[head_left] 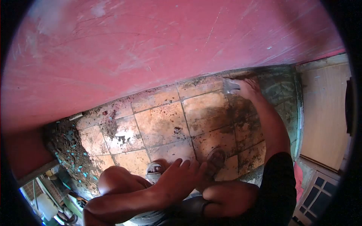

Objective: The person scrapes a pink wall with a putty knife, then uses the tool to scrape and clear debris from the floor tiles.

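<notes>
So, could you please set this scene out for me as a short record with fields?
Right hand: stretched forward, gripping a flat grey tool; the hand is low over the tiles near the wall's base
Left hand: fingers extended, no object visible in it, near the right knee
Floor: orange-brown tiles, stained, with dark specks
Wall: pink, scuffed
Debris: dark heap with small blue-green bits, at the picture's left
Right side: pale wooden panel
Unclear: whether the tool touches the floor
</notes>
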The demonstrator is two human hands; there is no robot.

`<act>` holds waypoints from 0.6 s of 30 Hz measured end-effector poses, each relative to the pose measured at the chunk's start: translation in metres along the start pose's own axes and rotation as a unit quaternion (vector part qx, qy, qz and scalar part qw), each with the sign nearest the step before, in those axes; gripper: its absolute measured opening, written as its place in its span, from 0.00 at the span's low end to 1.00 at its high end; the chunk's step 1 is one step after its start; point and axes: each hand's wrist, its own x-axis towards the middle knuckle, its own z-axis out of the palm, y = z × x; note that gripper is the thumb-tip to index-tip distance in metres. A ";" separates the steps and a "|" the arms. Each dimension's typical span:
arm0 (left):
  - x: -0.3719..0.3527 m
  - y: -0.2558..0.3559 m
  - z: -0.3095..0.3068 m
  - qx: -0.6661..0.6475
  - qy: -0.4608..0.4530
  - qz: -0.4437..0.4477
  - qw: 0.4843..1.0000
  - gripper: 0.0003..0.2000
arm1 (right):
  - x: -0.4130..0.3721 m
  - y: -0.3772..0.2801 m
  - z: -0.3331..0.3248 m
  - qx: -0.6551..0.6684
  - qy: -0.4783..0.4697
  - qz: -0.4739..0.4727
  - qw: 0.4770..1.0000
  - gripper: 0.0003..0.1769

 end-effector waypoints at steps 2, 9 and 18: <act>0.004 0.003 0.003 -0.014 0.002 0.009 1.000 0.33 | 0.023 -0.032 0.009 0.003 0.015 -0.044 0.999 0.40; 0.016 0.005 0.000 0.024 0.005 0.023 0.999 0.33 | 0.021 -0.050 0.005 0.002 -0.005 -0.053 0.999 0.42; 0.014 0.013 0.004 0.002 0.003 0.017 1.000 0.34 | 0.027 -0.118 0.003 0.001 0.017 -0.150 0.989 0.37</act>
